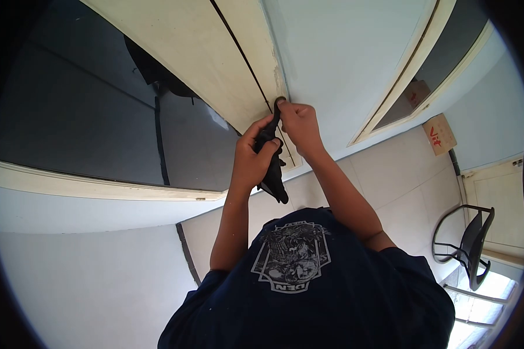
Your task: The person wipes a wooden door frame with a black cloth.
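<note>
centre of frame: left hand (255,154) grips limp black fabric-like item (273,175); right hand (300,123) pinches upper end. likely straightening step; next move calls for steady left hold.

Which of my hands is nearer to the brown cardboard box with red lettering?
Right. The brown cardboard box sits off to your right; your right hand is closer, and your left hand is farther leftward.

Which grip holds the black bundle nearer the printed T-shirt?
The left grip: it clasps the black bundle near its middle, while the right grip pinches the end farther from the printed T-shirt.
</note>
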A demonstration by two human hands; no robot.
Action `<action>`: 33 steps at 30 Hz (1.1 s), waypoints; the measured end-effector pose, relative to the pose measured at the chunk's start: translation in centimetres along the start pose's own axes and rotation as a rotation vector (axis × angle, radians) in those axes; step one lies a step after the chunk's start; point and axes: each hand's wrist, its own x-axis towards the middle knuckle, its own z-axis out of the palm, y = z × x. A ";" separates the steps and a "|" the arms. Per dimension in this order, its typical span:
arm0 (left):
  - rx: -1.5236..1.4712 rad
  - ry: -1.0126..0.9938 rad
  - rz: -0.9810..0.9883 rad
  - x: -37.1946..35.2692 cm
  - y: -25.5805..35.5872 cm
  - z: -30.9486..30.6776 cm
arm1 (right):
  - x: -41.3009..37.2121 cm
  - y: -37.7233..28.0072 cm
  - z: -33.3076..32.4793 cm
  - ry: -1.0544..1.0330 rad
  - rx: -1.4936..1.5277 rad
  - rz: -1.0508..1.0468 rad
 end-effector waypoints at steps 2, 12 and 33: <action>0.061 -0.054 -0.117 0.2 -1.3 -0.5 | 0.0 2.1 -0.4 0.001 0.030 0.045; -0.004 -0.006 0.015 -0.3 0.6 -0.2 | -0.1 -0.3 0.2 -0.014 0.041 0.003; -0.030 -0.012 0.076 0.0 1.4 0.4 | -0.2 -4.8 0.7 -0.037 0.093 0.028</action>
